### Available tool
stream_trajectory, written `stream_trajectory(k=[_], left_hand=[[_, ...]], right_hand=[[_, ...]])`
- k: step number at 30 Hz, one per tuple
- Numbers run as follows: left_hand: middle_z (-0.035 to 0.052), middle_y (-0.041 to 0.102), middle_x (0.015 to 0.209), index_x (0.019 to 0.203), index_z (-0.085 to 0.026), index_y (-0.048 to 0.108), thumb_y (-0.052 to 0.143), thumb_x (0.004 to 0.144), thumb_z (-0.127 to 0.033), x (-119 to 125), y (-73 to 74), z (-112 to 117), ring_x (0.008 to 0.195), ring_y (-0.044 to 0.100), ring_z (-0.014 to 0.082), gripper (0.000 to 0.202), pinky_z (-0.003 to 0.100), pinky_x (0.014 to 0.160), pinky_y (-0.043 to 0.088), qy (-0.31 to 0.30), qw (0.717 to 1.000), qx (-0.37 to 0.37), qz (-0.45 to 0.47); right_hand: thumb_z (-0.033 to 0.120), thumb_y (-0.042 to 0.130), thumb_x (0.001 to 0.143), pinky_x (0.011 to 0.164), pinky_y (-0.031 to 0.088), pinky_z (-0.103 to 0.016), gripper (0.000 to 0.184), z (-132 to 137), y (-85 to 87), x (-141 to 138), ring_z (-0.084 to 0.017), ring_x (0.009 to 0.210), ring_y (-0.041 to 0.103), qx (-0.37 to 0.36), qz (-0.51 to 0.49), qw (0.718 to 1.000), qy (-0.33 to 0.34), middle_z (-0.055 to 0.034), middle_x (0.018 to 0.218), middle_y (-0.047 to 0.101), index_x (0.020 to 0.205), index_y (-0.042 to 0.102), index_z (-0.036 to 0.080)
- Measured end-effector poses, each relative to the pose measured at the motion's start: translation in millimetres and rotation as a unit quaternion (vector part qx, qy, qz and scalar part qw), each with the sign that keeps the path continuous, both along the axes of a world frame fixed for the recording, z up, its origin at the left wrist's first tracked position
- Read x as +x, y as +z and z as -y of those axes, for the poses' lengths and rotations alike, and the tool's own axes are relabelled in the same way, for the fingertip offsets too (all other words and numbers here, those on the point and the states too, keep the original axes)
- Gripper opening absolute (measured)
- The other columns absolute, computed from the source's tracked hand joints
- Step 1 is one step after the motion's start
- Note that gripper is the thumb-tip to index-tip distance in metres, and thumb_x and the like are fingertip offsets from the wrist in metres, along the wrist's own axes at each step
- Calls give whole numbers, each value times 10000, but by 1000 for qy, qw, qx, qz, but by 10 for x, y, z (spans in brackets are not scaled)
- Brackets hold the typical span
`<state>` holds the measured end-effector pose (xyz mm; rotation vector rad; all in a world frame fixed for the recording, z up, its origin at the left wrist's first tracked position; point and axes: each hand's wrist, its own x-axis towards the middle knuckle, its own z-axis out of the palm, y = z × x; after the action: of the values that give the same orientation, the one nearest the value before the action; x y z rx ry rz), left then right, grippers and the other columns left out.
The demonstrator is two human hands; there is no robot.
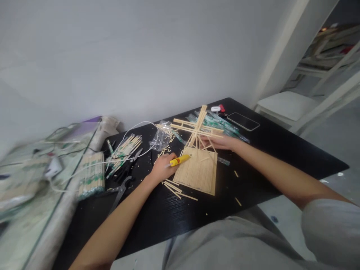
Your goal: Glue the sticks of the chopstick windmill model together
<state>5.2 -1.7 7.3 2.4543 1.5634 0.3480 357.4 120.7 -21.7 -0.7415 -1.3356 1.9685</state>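
Note:
My left hand (163, 167) is closed around a yellow hot glue gun (180, 160), its tip pointing right over a flat panel of light wooden sticks (196, 174). On the panel's far part stands a frame of the same sticks (201, 122), with slanted legs and long crossed pieces at the top. My right hand (216, 141) reaches in from the right and grips this frame near its legs; some of its fingers are hidden behind the sticks. Several loose sticks (176, 188) lie by the panel's near left corner.
Left of the panel lie scissors (136, 155), pliers (121, 191), and wrapped chopsticks (92, 174). A white cable (123, 135) loops across the black table (157, 225). Plastic wrappers (225, 125) and a phone (243, 121) lie at the back right, near a white chair (287, 105).

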Motion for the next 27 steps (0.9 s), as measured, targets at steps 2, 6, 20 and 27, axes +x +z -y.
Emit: stream_trajectory(k=[2,6,20,27], left_hand=[[69,833,964,1001,-278,721,742,1047,-366,-8,-7,-7,972,837,279,101,362,866,607,1,1000,3,0],[60,818,926,975,-282,701,741,1032,-366,-32,-28,-21,940,831,277,108,368,855,606,-3,1000,10,12],[48,819,905,919,-287,663,738,1011,-318,-48,-36,-30,901,830,258,123,348,830,620,-1,1000,26,16],[38,801,886,934,-278,692,752,1009,-318,-89,-126,-61,873,805,241,104,327,810,576,-12,999,39,34]], right_hand=[[255,975,1082,988,766,-404,190,6,11,-17,-215,881,830,-5,-4,1000,-1,-43,875,806,1055,797,191],[326,1015,1069,965,756,-385,272,23,38,-43,-195,807,796,-3,-10,1000,-2,-32,801,768,999,793,185],[354,1098,990,916,746,-365,369,47,54,-89,-176,746,784,-1,-30,1000,-8,-8,751,761,948,769,193],[395,1099,996,879,747,-336,411,48,66,-100,-164,738,784,5,-31,1000,-5,2,740,758,930,747,194]])
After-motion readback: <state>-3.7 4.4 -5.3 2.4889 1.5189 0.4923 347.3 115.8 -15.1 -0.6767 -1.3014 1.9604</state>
